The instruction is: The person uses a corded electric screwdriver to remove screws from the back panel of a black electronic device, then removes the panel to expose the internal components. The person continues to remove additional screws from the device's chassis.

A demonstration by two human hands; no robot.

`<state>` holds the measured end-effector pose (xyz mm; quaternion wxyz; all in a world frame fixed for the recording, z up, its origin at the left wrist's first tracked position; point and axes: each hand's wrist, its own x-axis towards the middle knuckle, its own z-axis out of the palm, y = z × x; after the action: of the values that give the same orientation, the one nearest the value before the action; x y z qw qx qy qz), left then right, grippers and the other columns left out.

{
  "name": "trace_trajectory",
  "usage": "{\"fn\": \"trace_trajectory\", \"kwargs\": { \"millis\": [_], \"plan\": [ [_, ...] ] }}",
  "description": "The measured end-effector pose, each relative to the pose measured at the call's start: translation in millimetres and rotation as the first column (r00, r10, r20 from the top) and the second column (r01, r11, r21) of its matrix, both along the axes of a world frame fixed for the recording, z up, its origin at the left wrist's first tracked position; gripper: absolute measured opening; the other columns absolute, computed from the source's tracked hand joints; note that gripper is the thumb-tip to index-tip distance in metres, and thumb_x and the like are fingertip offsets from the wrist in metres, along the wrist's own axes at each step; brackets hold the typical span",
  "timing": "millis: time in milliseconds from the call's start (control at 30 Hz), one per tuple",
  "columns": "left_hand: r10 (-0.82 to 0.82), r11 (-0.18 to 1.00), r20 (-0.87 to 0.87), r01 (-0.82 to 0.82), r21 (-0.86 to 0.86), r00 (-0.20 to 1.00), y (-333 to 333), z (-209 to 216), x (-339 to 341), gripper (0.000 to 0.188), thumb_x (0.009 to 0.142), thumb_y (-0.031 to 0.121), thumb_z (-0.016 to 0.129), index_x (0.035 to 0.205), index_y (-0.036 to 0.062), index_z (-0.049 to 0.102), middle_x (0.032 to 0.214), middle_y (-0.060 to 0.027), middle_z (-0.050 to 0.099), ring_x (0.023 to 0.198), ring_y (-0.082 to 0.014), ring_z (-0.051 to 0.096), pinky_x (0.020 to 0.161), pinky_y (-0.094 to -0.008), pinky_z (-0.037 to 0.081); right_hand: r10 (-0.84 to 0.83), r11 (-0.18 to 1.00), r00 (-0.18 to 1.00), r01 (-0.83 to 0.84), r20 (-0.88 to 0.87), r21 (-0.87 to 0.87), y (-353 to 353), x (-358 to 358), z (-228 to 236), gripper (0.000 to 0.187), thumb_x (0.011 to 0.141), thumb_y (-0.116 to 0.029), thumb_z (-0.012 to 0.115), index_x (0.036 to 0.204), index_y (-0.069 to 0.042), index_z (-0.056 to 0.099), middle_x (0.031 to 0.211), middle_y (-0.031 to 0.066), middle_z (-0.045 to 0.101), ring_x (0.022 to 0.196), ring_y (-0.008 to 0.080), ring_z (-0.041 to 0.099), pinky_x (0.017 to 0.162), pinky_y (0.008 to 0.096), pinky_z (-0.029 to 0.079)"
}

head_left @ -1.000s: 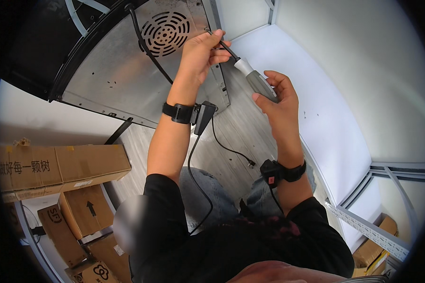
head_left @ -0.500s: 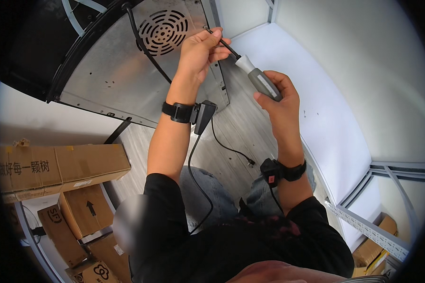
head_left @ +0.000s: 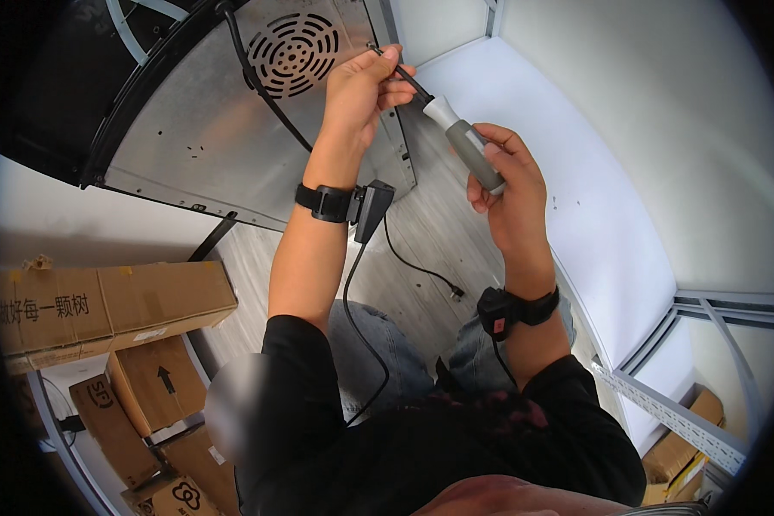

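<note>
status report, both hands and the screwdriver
Left hand pinching screwdriver by shaft; right hand around grey handle. Far end by metal panel, contact unclear. Black cord off left, seemingly clear.

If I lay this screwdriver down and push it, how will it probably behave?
The screwdriver may roll, since its grey handle looks rounded. Its straight, dark shaft is probably stiff. The much thicker handle likely makes that end heavier.

Pale walls point(head_left: 662, 103) flank a grey, seemingly wood-planked floor point(head_left: 443, 228).
</note>
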<state>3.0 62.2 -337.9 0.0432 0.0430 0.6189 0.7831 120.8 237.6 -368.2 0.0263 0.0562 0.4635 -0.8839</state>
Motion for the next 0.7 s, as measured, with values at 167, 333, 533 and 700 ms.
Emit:
{"fn": "trace_trajectory", "kwargs": {
  "millis": [167, 333, 533, 700],
  "plan": [
    [0.017, 1.000, 0.006, -0.017, -0.015, 1.000, 1, 1, 1, 0.030, 0.093, 0.016, 0.052, 0.113, -0.0059, 0.055, 0.086, -0.0118, 0.065, 0.062, -0.0110, 0.063, 0.057, -0.0207, 0.055, -0.107, 0.946, 0.988, 0.134, -0.108, 0.296, -7, -2, -8, 0.033, 0.082, -0.009, 0.058, 0.113, -0.001, 0.054, 0.100, 0.0083, 0.057, 0.069, 0.0101, 0.054, 0.053, 0.0228, 0.042],
    [0.014, 1.000, -0.009, -0.014, -0.015, 1.000, 0, -2, -1, 0.029, 0.093, 0.015, 0.051, 0.113, -0.0059, 0.055, 0.086, -0.0122, 0.065, 0.066, -0.0138, 0.065, 0.059, -0.0214, 0.055, -0.055, 0.968, 0.998, 0.056, -0.010, 0.244, -5, -6, -12, 0.035, 0.083, -0.011, 0.059, 0.116, 0.000, 0.053, 0.101, 0.0090, 0.058, 0.075, 0.0108, 0.054, 0.054, 0.0238, 0.042],
    [0.017, 1.000, 0.002, -0.017, 0.018, 1.000, -2, -1, -1, 0.030, 0.093, 0.017, 0.052, 0.112, -0.0063, 0.055, 0.086, -0.0124, 0.065, 0.069, -0.0169, 0.066, 0.059, -0.0219, 0.056, 0.060, 0.987, 0.998, -0.063, 0.025, 0.149, 1, -3, -3, 0.036, 0.084, -0.013, 0.061, 0.117, -0.002, 0.053, 0.095, 0.0069, 0.059, 0.076, 0.0114, 0.054, 0.051, 0.0250, 0.042],
    [0.018, 1.000, 0.020, -0.018, 0.007, 1.000, 3, 6, 3, 0.030, 0.093, 0.017, 0.054, 0.112, -0.0059, 0.055, 0.087, -0.0115, 0.065, 0.070, -0.0169, 0.066, 0.059, -0.0221, 0.055, -0.068, 0.888, 0.974, 0.159, -0.218, 0.432, -2, -4, -14, 0.042, 0.078, -0.005, 0.065, 0.118, -0.003, 0.053, 0.093, 0.0058, 0.058, 0.078, 0.0116, 0.056, 0.050, 0.0227, 0.040]
  ]
}}
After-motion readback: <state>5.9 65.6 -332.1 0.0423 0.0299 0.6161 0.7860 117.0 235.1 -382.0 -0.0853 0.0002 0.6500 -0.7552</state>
